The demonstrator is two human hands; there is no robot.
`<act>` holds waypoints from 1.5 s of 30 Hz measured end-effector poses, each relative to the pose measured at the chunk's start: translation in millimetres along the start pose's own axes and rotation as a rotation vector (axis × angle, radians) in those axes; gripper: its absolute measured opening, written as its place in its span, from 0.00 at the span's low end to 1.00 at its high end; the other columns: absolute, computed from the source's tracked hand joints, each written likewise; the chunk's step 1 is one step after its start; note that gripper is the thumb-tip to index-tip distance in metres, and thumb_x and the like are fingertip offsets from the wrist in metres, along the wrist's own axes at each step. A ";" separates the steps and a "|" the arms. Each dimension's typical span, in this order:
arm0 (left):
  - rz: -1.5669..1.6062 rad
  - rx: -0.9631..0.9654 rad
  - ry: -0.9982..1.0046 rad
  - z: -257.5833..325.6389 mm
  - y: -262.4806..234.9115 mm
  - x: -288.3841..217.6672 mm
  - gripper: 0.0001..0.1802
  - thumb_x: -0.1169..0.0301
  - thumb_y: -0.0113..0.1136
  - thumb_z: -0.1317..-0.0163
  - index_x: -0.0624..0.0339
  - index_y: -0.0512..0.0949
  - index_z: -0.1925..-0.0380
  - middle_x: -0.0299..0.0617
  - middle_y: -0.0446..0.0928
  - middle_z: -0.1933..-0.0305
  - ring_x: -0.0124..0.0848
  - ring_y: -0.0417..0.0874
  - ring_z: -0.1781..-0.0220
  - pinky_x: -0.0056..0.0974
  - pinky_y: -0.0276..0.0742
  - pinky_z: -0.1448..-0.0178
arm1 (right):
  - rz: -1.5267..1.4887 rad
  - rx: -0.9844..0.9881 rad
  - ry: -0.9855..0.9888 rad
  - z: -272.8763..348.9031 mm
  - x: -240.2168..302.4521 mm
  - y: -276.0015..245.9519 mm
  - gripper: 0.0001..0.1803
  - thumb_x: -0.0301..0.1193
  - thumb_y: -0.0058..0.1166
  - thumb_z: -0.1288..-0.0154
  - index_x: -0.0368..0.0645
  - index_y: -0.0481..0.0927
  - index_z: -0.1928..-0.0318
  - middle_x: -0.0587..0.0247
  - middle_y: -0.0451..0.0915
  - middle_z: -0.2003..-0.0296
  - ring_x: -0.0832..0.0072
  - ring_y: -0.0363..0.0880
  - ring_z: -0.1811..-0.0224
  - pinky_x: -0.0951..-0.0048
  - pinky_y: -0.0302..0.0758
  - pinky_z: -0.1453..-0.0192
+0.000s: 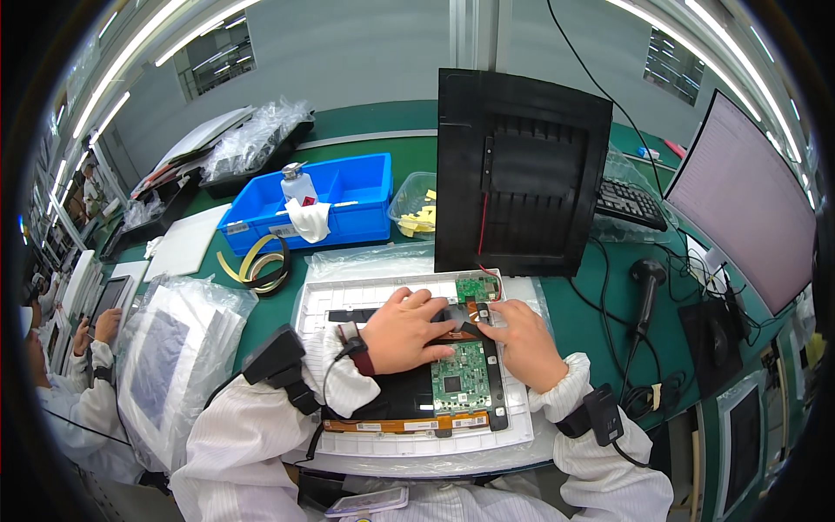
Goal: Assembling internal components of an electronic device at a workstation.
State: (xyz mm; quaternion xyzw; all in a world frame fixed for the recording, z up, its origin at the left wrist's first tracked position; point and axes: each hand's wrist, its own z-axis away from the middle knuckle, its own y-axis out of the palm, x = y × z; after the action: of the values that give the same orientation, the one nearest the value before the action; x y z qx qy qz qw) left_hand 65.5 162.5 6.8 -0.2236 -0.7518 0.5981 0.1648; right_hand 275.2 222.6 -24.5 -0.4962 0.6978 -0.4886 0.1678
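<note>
My left hand (402, 331) lies flat, fingers spread, on a dark panel assembly (396, 402) that rests in a white foam tray (365, 296). My right hand (520, 339) rests beside it, its fingertips pressing on an orange flex cable (474, 311) near a small green circuit board (477, 287). A larger green circuit board (458, 376) sits between my two hands on the panel. An orange strip (404, 425) runs along the panel's near edge. Both wrists wear white sleeves and dark straps.
A black back cover (517, 174) stands upright behind the tray. A blue bin (352, 187) with a bottle (298, 184), a tape loop (258, 261), a clear tub (416, 209), bagged panels (178, 348), a barcode scanner (648, 283), a keyboard (628, 203) and a monitor (748, 204) surround it. Another person (74, 383) sits at left.
</note>
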 end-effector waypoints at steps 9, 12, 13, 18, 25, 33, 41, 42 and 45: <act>-0.154 -0.392 -0.374 56.6 -54.1 79.4 0.07 0.71 0.57 0.54 0.59 0.78 0.74 0.41 0.75 0.68 0.39 0.71 0.58 0.41 0.66 0.53 | 0.002 0.106 -0.053 0.5 -5.9 -4.4 0.17 0.19 0.47 0.58 0.46 0.80 0.64 0.56 0.71 0.55 0.62 0.64 0.49 0.66 0.64 0.48; -0.200 -0.493 -0.535 79.8 -71.5 113.5 0.06 0.72 0.56 0.55 0.59 0.79 0.75 0.41 0.76 0.69 0.40 0.72 0.61 0.40 0.67 0.55 | 0.023 0.136 -0.035 1.9 -3.3 -17.6 0.17 0.20 0.48 0.58 0.47 0.81 0.65 0.58 0.71 0.55 0.63 0.64 0.48 0.66 0.64 0.48; -0.219 -0.497 -0.598 91.8 -75.3 123.7 0.06 0.72 0.56 0.55 0.59 0.79 0.75 0.41 0.76 0.70 0.40 0.72 0.62 0.40 0.67 0.56 | 0.019 0.147 -0.042 0.4 -2.8 -16.1 0.17 0.19 0.48 0.58 0.47 0.81 0.65 0.58 0.71 0.55 0.63 0.64 0.48 0.66 0.64 0.48; -0.285 -0.362 -0.925 143.0 -68.3 166.3 0.06 0.68 0.56 0.54 0.56 0.79 0.78 0.40 0.77 0.71 0.39 0.73 0.63 0.41 0.69 0.59 | -0.038 0.059 -0.020 -1.3 -1.9 -9.2 0.14 0.19 0.49 0.60 0.45 0.82 0.71 0.58 0.74 0.59 0.63 0.67 0.51 0.67 0.66 0.49; -0.543 -0.120 -1.421 176.0 -59.6 196.6 0.14 0.58 0.53 0.50 0.56 0.80 0.75 0.41 0.77 0.69 0.40 0.73 0.59 0.45 0.70 0.59 | -0.056 -0.079 0.045 -2.5 -12.6 -2.6 0.03 0.19 0.50 0.64 0.36 0.77 0.83 0.58 0.76 0.64 0.63 0.70 0.56 0.67 0.69 0.54; -0.361 -0.261 -1.584 187.6 -37.2 224.4 0.18 0.53 0.56 0.53 0.55 0.81 0.72 0.47 0.77 0.67 0.42 0.73 0.55 0.48 0.69 0.54 | -0.103 -0.083 0.046 -1.1 -10.9 -1.1 0.04 0.16 0.45 0.64 0.36 0.72 0.85 0.57 0.75 0.64 0.59 0.67 0.55 0.67 0.66 0.53; 0.087 -1.123 -0.814 153.2 -93.4 172.6 0.15 0.75 0.50 0.45 0.60 0.62 0.89 0.34 0.70 0.86 0.20 0.66 0.84 0.27 0.61 0.79 | -0.084 -0.092 -0.010 -5.0 -3.8 -2.4 0.02 0.17 0.48 0.63 0.35 0.73 0.84 0.57 0.75 0.66 0.60 0.68 0.57 0.67 0.68 0.55; 0.308 -1.223 -0.620 140.0 -95.7 165.9 0.13 0.75 0.48 0.42 0.60 0.62 0.85 0.37 0.71 0.83 0.21 0.70 0.82 0.26 0.66 0.76 | -0.072 -0.090 -0.003 -4.1 -5.4 -3.3 0.03 0.17 0.48 0.63 0.35 0.73 0.84 0.57 0.75 0.66 0.60 0.68 0.57 0.67 0.68 0.55; 0.603 -1.180 -0.444 90.2 -122.1 102.4 0.14 0.77 0.47 0.41 0.57 0.60 0.84 0.32 0.63 0.85 0.19 0.67 0.83 0.25 0.66 0.75 | -0.062 -0.078 0.022 0.3 -16.5 -7.4 0.03 0.17 0.48 0.63 0.35 0.74 0.82 0.57 0.75 0.65 0.60 0.68 0.57 0.67 0.68 0.54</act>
State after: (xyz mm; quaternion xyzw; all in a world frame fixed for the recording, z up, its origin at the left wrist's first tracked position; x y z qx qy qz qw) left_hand -84.5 120.1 102.8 -0.3472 -0.8720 0.1412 -0.3148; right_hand 286.8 236.3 -22.6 -0.5184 0.7024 -0.4715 0.1251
